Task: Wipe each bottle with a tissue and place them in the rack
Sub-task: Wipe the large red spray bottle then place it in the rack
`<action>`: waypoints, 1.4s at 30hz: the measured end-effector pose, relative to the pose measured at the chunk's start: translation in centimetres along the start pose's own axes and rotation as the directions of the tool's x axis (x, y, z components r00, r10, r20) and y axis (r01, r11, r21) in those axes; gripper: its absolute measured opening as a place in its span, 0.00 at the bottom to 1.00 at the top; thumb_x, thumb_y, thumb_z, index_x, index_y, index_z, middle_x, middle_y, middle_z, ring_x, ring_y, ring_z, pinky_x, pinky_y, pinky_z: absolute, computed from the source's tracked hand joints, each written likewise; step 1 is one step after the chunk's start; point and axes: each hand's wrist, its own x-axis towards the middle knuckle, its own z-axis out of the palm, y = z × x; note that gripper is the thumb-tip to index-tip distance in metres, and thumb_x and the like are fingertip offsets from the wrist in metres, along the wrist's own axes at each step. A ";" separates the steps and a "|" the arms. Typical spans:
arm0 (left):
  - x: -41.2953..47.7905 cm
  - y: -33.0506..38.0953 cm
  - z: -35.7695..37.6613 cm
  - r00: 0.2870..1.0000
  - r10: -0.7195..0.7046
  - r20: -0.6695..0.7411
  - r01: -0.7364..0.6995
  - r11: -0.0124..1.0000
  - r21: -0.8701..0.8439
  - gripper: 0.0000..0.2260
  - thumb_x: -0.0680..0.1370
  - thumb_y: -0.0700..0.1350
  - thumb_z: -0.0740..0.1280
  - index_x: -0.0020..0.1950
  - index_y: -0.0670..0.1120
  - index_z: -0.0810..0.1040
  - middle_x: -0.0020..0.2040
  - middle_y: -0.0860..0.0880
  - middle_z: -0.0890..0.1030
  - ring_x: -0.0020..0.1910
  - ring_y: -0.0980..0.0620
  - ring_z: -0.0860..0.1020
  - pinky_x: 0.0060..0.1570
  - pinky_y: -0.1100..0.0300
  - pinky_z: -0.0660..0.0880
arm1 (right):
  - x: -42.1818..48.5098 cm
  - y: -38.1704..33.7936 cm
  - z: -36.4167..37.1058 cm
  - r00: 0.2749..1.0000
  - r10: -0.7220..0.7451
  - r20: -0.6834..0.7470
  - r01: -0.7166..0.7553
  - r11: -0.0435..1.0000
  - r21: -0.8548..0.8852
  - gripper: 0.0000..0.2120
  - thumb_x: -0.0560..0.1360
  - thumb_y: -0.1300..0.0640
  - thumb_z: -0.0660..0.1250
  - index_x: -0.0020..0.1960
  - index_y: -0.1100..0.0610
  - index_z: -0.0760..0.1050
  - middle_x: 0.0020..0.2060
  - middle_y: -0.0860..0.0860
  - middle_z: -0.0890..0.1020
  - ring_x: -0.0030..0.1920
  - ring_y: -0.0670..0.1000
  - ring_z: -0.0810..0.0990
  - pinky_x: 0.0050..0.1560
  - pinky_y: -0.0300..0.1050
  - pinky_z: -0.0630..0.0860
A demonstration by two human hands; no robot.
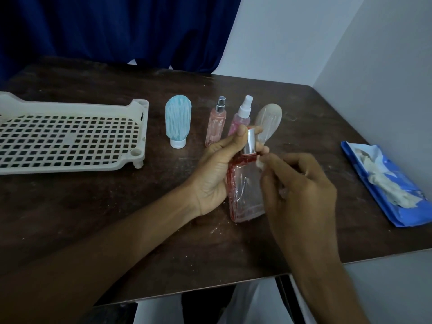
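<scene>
My left hand point(216, 169) grips a clear red-edged rectangular bottle point(245, 190) with a silver cap, held above the table. My right hand point(301, 185) pinches a small white tissue point(260, 163) against the bottle's shoulder, just below the cap. Behind them stand a blue tube bottle point(178, 120) on its white cap, a slim pink spray bottle point(216, 122) with a silver nozzle, a pink spray bottle point(242, 116) with a white nozzle, and a clear beige tube bottle point(268, 120). The cream perforated rack point(70, 139) lies at the left with nothing in it.
A torn blue tissue packet point(383, 183) with white tissue showing lies at the table's right edge. The dark wooden table point(117, 206) carries white flecks. A blue curtain point(117, 31) hangs behind, and a pale wall stands at the right.
</scene>
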 end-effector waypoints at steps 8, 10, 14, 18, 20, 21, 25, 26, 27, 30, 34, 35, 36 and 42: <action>-0.2 -0.1 -0.2 1.000 0.028 -0.002 -0.028 0.998 0.064 0.18 0.76 0.53 0.63 0.60 0.44 0.80 0.44 0.47 0.85 0.49 0.51 0.83 0.54 0.54 0.80 | -0.6 -0.5 0.2 0.999 -0.049 -0.009 0.049 0.997 0.051 0.12 0.79 0.57 0.64 0.57 0.59 0.82 0.46 0.51 0.78 0.43 0.48 0.77 0.39 0.39 0.77; -0.1 -0.2 -0.1 0.999 0.034 0.004 -0.034 0.997 0.072 0.18 0.76 0.53 0.63 0.60 0.44 0.80 0.44 0.47 0.85 0.49 0.51 0.83 0.53 0.55 0.80 | -0.3 0.1 0.1 0.999 -0.031 -0.015 0.031 0.999 0.042 0.11 0.78 0.57 0.65 0.57 0.59 0.82 0.46 0.50 0.78 0.42 0.47 0.77 0.38 0.37 0.77; 0.1 -0.3 -0.1 0.999 0.043 -0.009 -0.042 0.998 0.056 0.18 0.76 0.53 0.64 0.59 0.44 0.81 0.46 0.45 0.85 0.50 0.49 0.84 0.53 0.54 0.80 | 0.7 1.7 0.2 0.998 0.048 -0.031 -0.048 0.999 -0.006 0.09 0.78 0.61 0.68 0.58 0.59 0.82 0.44 0.51 0.77 0.39 0.46 0.75 0.35 0.37 0.76; 0.1 -0.5 -0.2 0.999 0.049 0.019 -0.050 0.998 0.036 0.17 0.77 0.52 0.62 0.59 0.43 0.80 0.43 0.48 0.84 0.52 0.50 0.83 0.54 0.55 0.80 | 0.2 0.6 0.1 0.999 0.022 -0.023 -0.021 1.000 0.019 0.10 0.78 0.60 0.67 0.57 0.58 0.82 0.44 0.49 0.76 0.39 0.45 0.74 0.37 0.31 0.72; 0.2 -0.4 -0.2 0.999 0.049 0.025 -0.049 0.998 0.032 0.17 0.77 0.52 0.62 0.59 0.43 0.80 0.42 0.48 0.84 0.52 0.51 0.83 0.52 0.56 0.80 | -0.1 0.0 0.0 1.000 -0.017 -0.017 0.018 0.999 0.040 0.11 0.79 0.59 0.65 0.57 0.59 0.82 0.44 0.49 0.77 0.40 0.46 0.75 0.38 0.31 0.72; 0.2 -0.4 -0.1 0.998 0.050 0.028 -0.051 0.998 0.034 0.17 0.77 0.52 0.62 0.59 0.43 0.80 0.42 0.48 0.84 0.51 0.51 0.83 0.52 0.56 0.80 | -0.1 0.1 0.0 1.000 -0.021 -0.020 0.022 0.999 0.045 0.11 0.78 0.59 0.65 0.57 0.59 0.82 0.44 0.50 0.77 0.40 0.46 0.76 0.37 0.33 0.74; 0.3 -0.3 0.1 0.998 0.059 0.028 -0.060 0.997 0.050 0.17 0.76 0.52 0.63 0.59 0.43 0.80 0.42 0.48 0.84 0.50 0.51 0.84 0.54 0.54 0.80 | 0.8 1.8 0.2 0.998 0.046 -0.049 -0.046 0.999 -0.001 0.10 0.78 0.63 0.69 0.58 0.58 0.82 0.43 0.51 0.78 0.39 0.46 0.76 0.36 0.41 0.78; 0.2 -0.4 0.1 0.998 0.060 0.021 -0.061 0.997 0.049 0.17 0.76 0.52 0.63 0.59 0.43 0.80 0.42 0.48 0.84 0.50 0.51 0.84 0.55 0.54 0.80 | 0.9 2.0 0.2 0.997 0.057 -0.045 -0.057 0.998 -0.008 0.10 0.78 0.63 0.69 0.58 0.58 0.82 0.43 0.52 0.78 0.39 0.46 0.75 0.37 0.41 0.78; 0.2 -0.4 0.0 0.998 0.060 0.017 -0.061 0.997 0.048 0.17 0.76 0.52 0.63 0.59 0.43 0.80 0.42 0.48 0.84 0.51 0.50 0.83 0.56 0.53 0.79 | 0.9 1.9 0.2 0.997 0.061 -0.040 -0.061 0.998 -0.010 0.10 0.78 0.62 0.68 0.58 0.58 0.82 0.43 0.51 0.78 0.39 0.46 0.75 0.37 0.38 0.78; 0.2 -0.5 -0.1 0.999 0.049 0.006 -0.049 0.998 0.025 0.16 0.80 0.51 0.61 0.59 0.43 0.80 0.43 0.48 0.84 0.50 0.50 0.83 0.55 0.54 0.80 | 0.0 0.3 0.3 0.999 0.040 -0.030 -0.039 0.999 0.029 0.11 0.79 0.57 0.65 0.57 0.58 0.82 0.45 0.49 0.77 0.40 0.43 0.75 0.40 0.30 0.74; 0.3 -0.3 0.1 0.999 0.044 -0.019 -0.043 0.998 0.039 0.15 0.83 0.50 0.59 0.59 0.43 0.80 0.42 0.47 0.84 0.50 0.51 0.83 0.56 0.55 0.80 | -1.3 -1.5 1.2 0.998 -0.061 -0.034 0.064 0.995 0.081 0.09 0.78 0.59 0.68 0.55 0.58 0.83 0.48 0.51 0.80 0.46 0.48 0.79 0.46 0.38 0.77; 0.3 -0.3 0.2 0.999 0.047 -0.023 -0.046 0.998 0.045 0.15 0.83 0.50 0.59 0.58 0.43 0.80 0.42 0.48 0.84 0.50 0.51 0.83 0.56 0.55 0.80 | -1.5 -1.6 1.4 0.996 -0.076 -0.041 0.079 0.994 0.081 0.08 0.77 0.60 0.69 0.54 0.58 0.84 0.49 0.51 0.81 0.46 0.49 0.80 0.45 0.39 0.78; 0.3 -0.4 0.1 0.998 0.049 -0.031 -0.048 0.998 0.047 0.15 0.82 0.51 0.60 0.58 0.43 0.80 0.41 0.48 0.84 0.50 0.51 0.83 0.56 0.55 0.80 | -1.7 -1.4 1.4 0.995 -0.084 -0.051 0.088 0.993 0.077 0.08 0.76 0.60 0.69 0.53 0.59 0.84 0.49 0.51 0.81 0.46 0.49 0.80 0.45 0.40 0.78; 0.4 -0.2 0.1 0.997 0.047 -0.065 -0.043 0.997 0.063 0.14 0.82 0.51 0.61 0.56 0.45 0.82 0.42 0.47 0.84 0.46 0.51 0.83 0.51 0.56 0.81 | -1.1 -0.1 1.0 0.990 -0.026 -0.135 0.036 0.997 0.072 0.09 0.77 0.58 0.69 0.53 0.59 0.84 0.47 0.52 0.82 0.44 0.49 0.81 0.41 0.41 0.80</action>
